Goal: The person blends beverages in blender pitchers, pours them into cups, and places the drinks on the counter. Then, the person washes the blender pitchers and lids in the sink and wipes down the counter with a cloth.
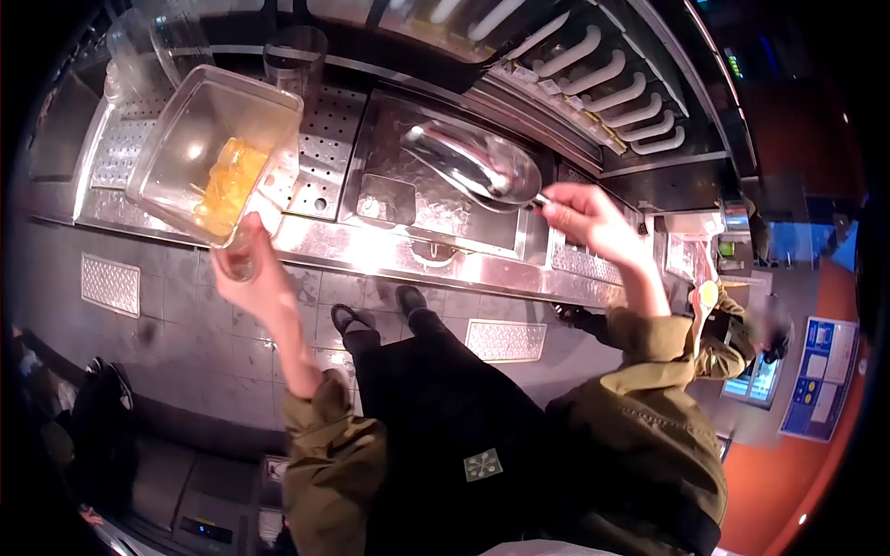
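My left hand [255,278] is closed on the near rim of a clear square container [171,153], tilted over the counter's left part. Orange-yellow slices [230,185] lie in its lower side. With my right hand [593,222] I grip the handle of a shiny metal scoop [477,167]. The scoop hangs over a metal ice well [505,232], where ice [440,215] and a small square insert [387,199] show. Whether the scoop holds ice is hard to tell from the glare.
Behind the left container stands a tall clear vessel [295,60] on a perforated drain tray [329,139]. White curved handles [616,79] line the back right. A co-worker [728,343] is at the far right. Another person's dark legs [102,417] show at lower left.
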Tool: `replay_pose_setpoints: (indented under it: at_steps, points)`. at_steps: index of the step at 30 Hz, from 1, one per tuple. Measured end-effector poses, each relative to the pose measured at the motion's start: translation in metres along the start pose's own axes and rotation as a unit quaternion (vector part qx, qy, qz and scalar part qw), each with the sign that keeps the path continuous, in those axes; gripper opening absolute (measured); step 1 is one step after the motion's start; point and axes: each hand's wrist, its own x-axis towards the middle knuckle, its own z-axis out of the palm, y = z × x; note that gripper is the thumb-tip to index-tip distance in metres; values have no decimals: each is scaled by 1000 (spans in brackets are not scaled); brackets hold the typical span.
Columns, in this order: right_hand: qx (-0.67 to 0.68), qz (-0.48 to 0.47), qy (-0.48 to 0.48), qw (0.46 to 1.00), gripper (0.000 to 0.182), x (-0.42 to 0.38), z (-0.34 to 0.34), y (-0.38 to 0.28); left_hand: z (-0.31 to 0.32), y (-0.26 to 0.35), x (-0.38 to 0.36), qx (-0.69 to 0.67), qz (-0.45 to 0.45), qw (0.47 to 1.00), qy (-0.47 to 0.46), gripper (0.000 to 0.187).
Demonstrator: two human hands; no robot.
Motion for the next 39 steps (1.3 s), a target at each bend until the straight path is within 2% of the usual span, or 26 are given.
replay_pose_setpoints:
  at_steps: [2,3,5,7,8,9,10,11,12,15,16,20,23,25,26,29,30,31,34,36,39]
  points:
    - [-13,32,42,999,15,11,4,49,-11,-2,6,-3,-7,999,-47,23]
    - [-9,45,28,999,16,42,14,97,1,-4,11,-32,77,996,-14,20]
    - [16,115,-28,993,17,79,6,137,17,-7,6,31,66,997,0,22]
    - [54,19,-62,996,18,127,0,212,18,-9,-18,12,50,998,25,21]
    - [51,0,-81,995,18,154,0,241,20,-9,-26,7,47,998,40,20]
    - [20,1,-84,996,19,181,-1,263,24,4,-25,93,99,989,59,13]
    - [-22,3,-82,996,19,205,2,291,21,-10,-15,181,87,976,82,14]
    - [-76,-1,-75,994,19,229,5,315,33,-3,-13,136,99,982,83,22]
    - [-132,-17,-60,989,20,254,10,333,42,0,-8,165,52,979,112,24]
    - [-336,-71,9,939,23,320,30,368,38,-19,-7,138,171,969,113,20]
    - [-385,-79,26,919,24,338,41,377,37,-23,-8,122,169,972,112,18]
    - [-475,-112,55,871,29,379,102,365,18,-35,5,56,167,981,82,14]
    - [-428,-125,25,895,32,399,141,366,1,-40,15,54,182,981,47,19]
    - [-382,-128,-8,915,31,413,159,379,20,-33,3,58,188,976,96,20]
    - [-290,-149,37,945,26,410,164,388,29,-29,-4,65,187,974,113,21]
    - [-88,-213,6,973,23,436,162,449,45,-19,-12,76,168,976,115,23]
    - [-66,-115,-27,991,23,408,154,422,43,-19,-11,59,156,979,115,24]
    - [25,-32,-39,998,20,394,153,415,42,-19,-11,45,145,982,113,25]
    - [77,-30,-106,991,20,368,122,406,42,-19,-9,41,112,984,136,15]
    - [97,-20,-133,986,20,350,98,398,47,-17,-8,33,89,982,163,23]
    - [85,1,-132,988,11,325,66,394,52,-12,-13,41,110,981,153,22]
